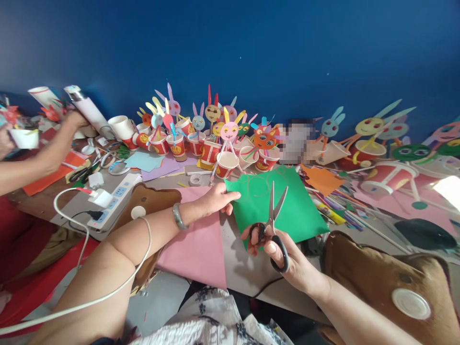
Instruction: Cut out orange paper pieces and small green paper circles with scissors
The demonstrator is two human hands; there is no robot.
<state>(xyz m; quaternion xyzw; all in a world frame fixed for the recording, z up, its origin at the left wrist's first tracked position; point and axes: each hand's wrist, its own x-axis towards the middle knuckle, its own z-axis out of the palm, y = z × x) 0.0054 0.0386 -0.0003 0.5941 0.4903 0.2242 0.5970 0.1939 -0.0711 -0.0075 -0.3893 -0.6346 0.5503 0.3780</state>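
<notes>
two bare hands work at a cluttered worktop (pixel 235 270) set against a blue wall (pixel 230 52). the left hand (pixel 214 197), with a bracelet (pixel 178 216) at its wrist, has thumb and forefinger clamped on the left edge of a green paper sheet (pixel 298 208), its other fingers curled below. the sheet lies around the middle of the worktop, tilted, with faint rounded outlines drawn near its far edge. the right hand (pixel 296 263) grips black-handled scissors (pixel 270 221), thumb at one loop and fingers curled around the other; the blades stand apart in a narrow v, points away from the wearer, in front of the green. whether they touch the paper, i cannot tell. a pink paper sheet (pixel 201 251) lies under the left forearm, reaching the near edge. along the far edge crowd paper cups (pixel 225 165) topped with paper animal faces (pixel 232 131). a white power strip (pixel 118 196) sits towards the left; a brown plush cushion (pixel 381 268) rests at the near edge, right. at far left, another person's hand (pixel 4 142) holds a white cup (pixel 26 139).
</notes>
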